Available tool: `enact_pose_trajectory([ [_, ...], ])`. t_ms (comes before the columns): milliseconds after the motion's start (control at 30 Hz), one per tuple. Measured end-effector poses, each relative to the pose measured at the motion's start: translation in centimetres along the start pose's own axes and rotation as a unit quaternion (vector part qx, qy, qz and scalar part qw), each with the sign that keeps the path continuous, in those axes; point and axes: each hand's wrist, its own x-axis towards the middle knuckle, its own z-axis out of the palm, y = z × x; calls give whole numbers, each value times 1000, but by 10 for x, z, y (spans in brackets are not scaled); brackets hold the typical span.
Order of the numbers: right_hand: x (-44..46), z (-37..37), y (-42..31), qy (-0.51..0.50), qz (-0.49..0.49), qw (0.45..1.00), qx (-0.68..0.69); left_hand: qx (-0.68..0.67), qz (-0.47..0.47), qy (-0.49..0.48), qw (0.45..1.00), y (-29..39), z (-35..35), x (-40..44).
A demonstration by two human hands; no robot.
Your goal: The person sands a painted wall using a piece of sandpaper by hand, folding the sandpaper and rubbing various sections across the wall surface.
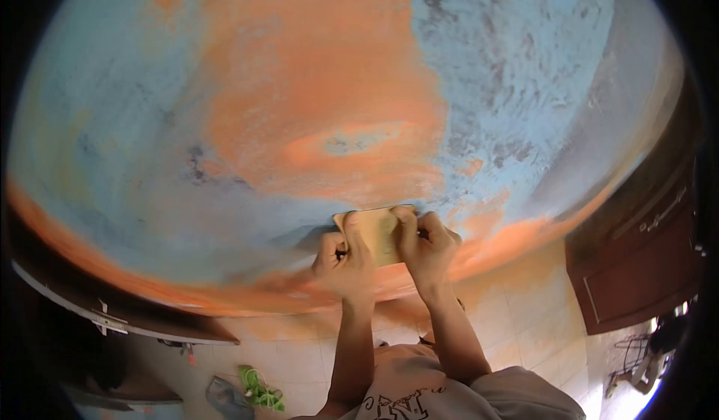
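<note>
A tan sheet, seemingly sandpaper (378, 236), lies against the near part of a large panel (322, 68) patched in orange and pale blue. My left hand (344, 259) is closed on the sheet's left edge, with the thumb pressed on top and the fingers curled. On the right edge my right hand (427, 244) grips it the same way, thumb and bent fingers over the sheet. Its underside is hidden. Around the sheet the panel's surface shows smeared orange and blue-grey, with a small bluish oval patch just beyond.
A dark red cabinet or door (640, 259) stands at the right. Below the panel is a tiled floor (517, 330). A bright green item (258, 390) and a grey bag-like thing (228, 399) lie at the lower left. A metal rack (636, 352) is at the far right.
</note>
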Motion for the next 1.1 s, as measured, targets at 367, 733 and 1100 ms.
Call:
enact_pose_trajectory([
  [367,7,-7,3,4,18,1000,-13,-17,0,-26,1000,-2,10,-6],
  [733,7,-13,5,-12,-6,998,-59,33,27,-32,999,5,9,-9],
  [1100,-1,-1,2,20,16,1000,6,-28,7,-33,999,7,5,4],
])
